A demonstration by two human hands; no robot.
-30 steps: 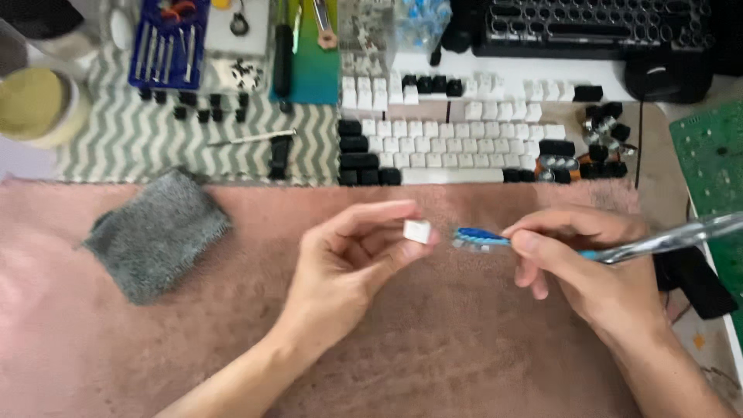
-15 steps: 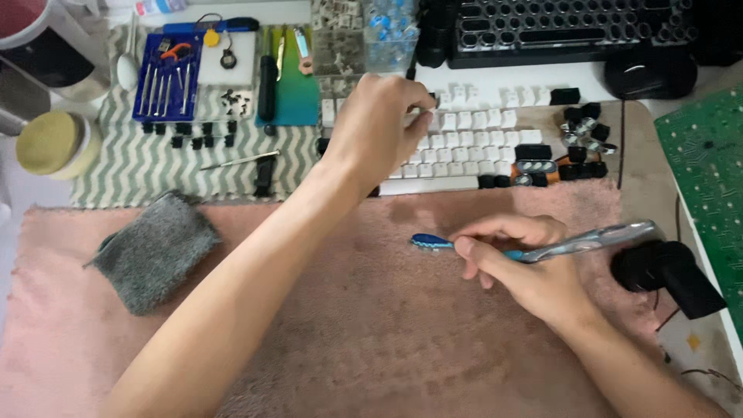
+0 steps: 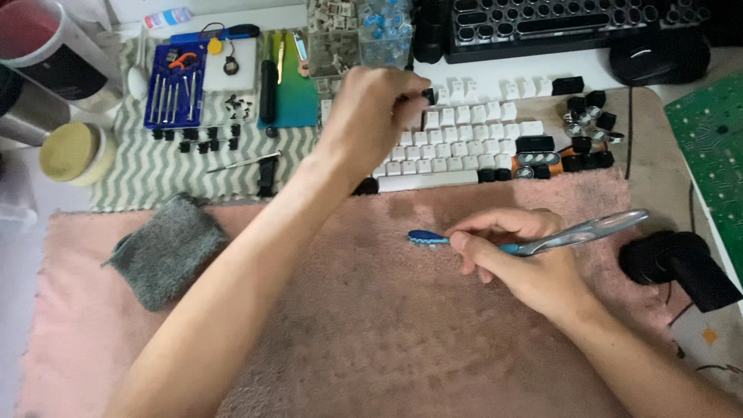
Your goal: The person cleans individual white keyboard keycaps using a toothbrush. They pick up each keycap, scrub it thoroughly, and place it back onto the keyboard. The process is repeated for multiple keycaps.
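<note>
Right hand (image 3: 526, 259) rests on the pink towel (image 3: 371, 333), fingers closed around a blue-headed toothbrush (image 3: 534, 241) at mid-handle; the brush looks light and stiff, best held there. Grey cloth (image 3: 164, 249) lies to the left, well apart. Further out, left hand (image 3: 375, 116) reaches the rows of white keycaps (image 3: 464, 143), fingertips pinched on a small dark keycap (image 3: 428, 95): light, hard, probably slippery, taken by its sides. Beyond, a clear box (image 3: 385, 31) holds blue switches; a blue case (image 3: 174, 85) holds small screwdrivers.
</note>
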